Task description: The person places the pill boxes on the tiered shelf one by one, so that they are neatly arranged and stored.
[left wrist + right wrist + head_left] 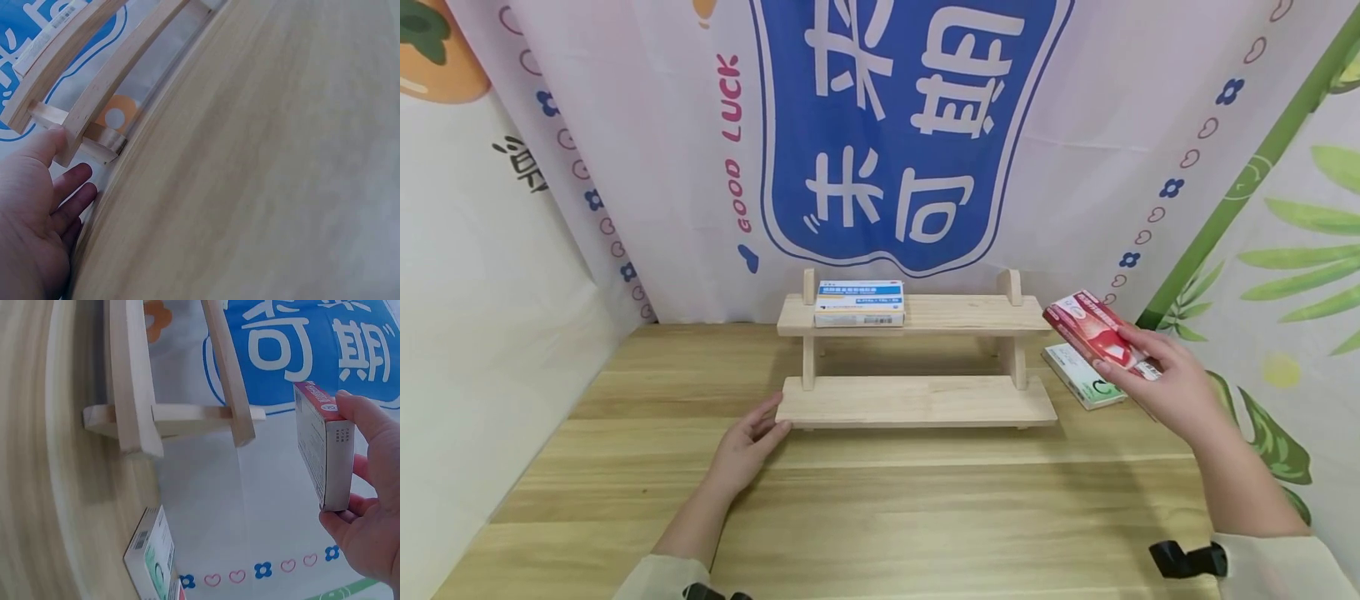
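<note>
My right hand (1176, 387) holds a red and white medicine box (1093, 329) in the air, off the right end of a two-tier wooden shelf (917, 400). In the right wrist view, the thumb lies on the box's red face and fingers support the opposite side. My left hand (745, 450) touches the left end of the lower tier. The left wrist view shows its thumb against the board's end, the other fingers loosely extended below. A blue and white medicine box (859, 304) lies on the upper tier, towards the left.
A white and green box (1082, 375) lies on the wooden table (925, 508) right of the shelf, below the held box. Beside it, a red and white box (177, 590) shows partly at the right wrist view's bottom edge. A printed curtain (1075, 183) hangs behind.
</note>
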`<state>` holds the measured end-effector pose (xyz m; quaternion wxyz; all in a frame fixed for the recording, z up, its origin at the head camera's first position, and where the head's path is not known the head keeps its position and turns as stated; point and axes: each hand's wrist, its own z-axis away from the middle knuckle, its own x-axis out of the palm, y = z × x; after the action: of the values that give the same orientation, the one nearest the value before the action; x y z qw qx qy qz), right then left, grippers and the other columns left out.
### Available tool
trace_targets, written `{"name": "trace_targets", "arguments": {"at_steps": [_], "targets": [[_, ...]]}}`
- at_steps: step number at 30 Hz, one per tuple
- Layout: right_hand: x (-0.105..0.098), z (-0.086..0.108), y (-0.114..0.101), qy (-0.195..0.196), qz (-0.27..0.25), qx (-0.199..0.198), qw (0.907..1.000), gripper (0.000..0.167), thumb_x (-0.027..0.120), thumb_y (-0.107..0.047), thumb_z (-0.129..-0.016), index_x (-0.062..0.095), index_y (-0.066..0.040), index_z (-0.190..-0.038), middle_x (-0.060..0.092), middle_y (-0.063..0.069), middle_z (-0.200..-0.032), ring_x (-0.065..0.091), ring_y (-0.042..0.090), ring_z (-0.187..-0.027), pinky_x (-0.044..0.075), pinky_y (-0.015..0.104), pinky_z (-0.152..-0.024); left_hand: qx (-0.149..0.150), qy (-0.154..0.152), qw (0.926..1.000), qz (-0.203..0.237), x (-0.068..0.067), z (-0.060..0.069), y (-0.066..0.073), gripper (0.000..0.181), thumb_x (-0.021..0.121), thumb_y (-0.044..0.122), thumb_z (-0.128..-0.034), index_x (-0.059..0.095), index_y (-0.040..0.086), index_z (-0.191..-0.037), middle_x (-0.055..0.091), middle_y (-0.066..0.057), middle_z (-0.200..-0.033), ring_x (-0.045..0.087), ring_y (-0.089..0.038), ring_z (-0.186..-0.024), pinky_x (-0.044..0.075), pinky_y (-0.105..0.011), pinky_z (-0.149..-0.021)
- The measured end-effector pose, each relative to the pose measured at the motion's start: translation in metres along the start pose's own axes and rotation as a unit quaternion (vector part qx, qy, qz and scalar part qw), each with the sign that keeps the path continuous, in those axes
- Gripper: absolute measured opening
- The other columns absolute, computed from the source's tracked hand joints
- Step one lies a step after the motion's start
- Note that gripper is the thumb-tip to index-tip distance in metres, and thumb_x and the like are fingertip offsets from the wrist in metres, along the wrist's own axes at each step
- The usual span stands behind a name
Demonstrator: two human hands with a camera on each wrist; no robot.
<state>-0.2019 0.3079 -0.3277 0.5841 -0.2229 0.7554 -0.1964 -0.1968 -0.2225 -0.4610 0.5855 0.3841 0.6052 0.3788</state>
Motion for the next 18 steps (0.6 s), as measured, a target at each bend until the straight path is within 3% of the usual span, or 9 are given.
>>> {"name": "trace_targets", "arguments": {"at_steps": [8,12,18], "targets": [[0.006,-0.018,-0.032,-0.041,-0.02,-0.002,0.9989,0.08,0.066,-0.052,-0.089,0.038,-0.012,-0.151,0.032,0.027,-0.152,0.036,0.048,-0.129,0.044,0.064,-0.089,-0.002,0.003,1.0,0.001,0.001,-0.001,-0.003,0.057,0.062,0.033,-0.0971,0.043,0.015,-0.148,0.056,-0.018,-0.14,0.059,-0.032,-0.124,0.047,-0.044,-0.105],[0.014,-0.026,-0.045,-0.062,-0.036,-0.002,0.9974,0.081,0.067,-0.054,-0.088,0.037,-0.013,-0.152,0.03,0.025,-0.155,0.033,0.049,-0.136,0.039,0.07,-0.098,-0.001,0.004,1.0,-0.003,0.001,-0.001,-0.004,0.057,0.062,0.034,-0.0972,0.043,0.015,-0.148,0.057,-0.018,-0.139,0.059,-0.032,-0.124,0.048,-0.043,-0.104],[0.03,-0.037,-0.058,-0.084,-0.055,-0.011,0.9949,0.081,0.069,-0.054,-0.086,0.039,-0.014,-0.151,0.033,0.022,-0.153,0.034,0.047,-0.136,0.036,0.069,-0.102,-0.001,0.007,1.0,-0.005,0.001,0.0,-0.002,0.057,0.062,0.033,-0.0971,0.043,0.016,-0.148,0.058,-0.018,-0.138,0.06,-0.032,-0.123,0.047,-0.045,-0.105]]}}
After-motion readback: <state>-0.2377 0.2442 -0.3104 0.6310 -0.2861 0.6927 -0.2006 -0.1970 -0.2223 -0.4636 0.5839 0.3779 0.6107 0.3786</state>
